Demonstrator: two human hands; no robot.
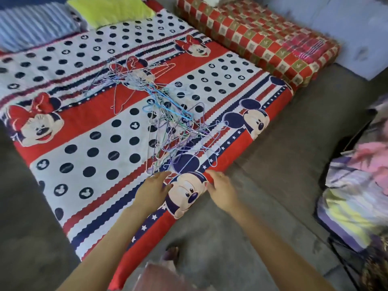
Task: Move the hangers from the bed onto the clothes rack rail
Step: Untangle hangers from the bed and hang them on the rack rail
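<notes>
Where dots read "MICKEY" [114,155] — hangers [168,127]

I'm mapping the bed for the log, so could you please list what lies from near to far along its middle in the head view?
Left hand and right hand at the near edge → tangled hanger pile → smaller hanger cluster → yellow-green pillow.

I see a striped pillow [31,26] and a yellow-green one [109,10] far left, a checkered folded mattress [252,36] beyond, crumpled clothes [357,185] at right
</notes>
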